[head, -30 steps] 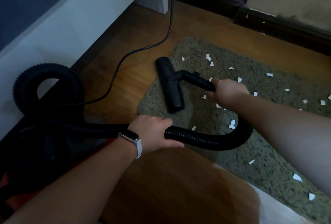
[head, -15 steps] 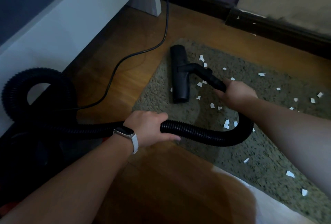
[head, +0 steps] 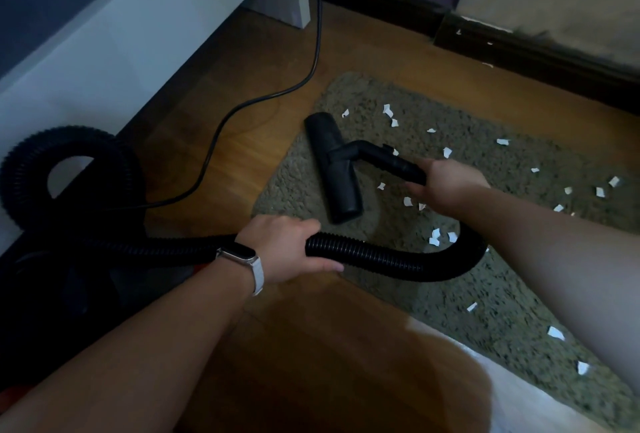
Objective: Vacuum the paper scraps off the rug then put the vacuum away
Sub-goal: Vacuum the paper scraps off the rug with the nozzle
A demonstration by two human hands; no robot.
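Most of the view is glossy brown plank floor (head: 242,141), with a smooth white furniture panel (head: 121,51) well beyond the left hand's grip. A shaggy grey-green rug (head: 450,311) with rounded corners lies under and beyond the right hand's grip. The vacuum (head: 69,294), a dark rounded bulk showing hints of red, sits behind the left grip, beside the forearm; its details are lost in shadow.

From the vacuum a black ribbed hose (head: 381,254) loops once in a coil, runs through the left grip, and sags in a U onto the rug before rising to the right grip. Ahead of the right grip a smooth, rigid bent tube (head: 384,158) joins the long, flat, matte head (head: 334,169), which rests on the rug near its edge. A thin black cord (head: 221,127) curves over the floor beyond the left grip.

The left hand (head: 284,245) is wrapped round the hose, thumb underneath. The right hand (head: 446,183) clasps the tube's end, fingers curled about it. A slim watch (head: 239,254) with a pale woven strap sits behind the left grip.

Small, jagged white paper scraps (head: 434,236) dot the rug between the two grips and out past the right one.
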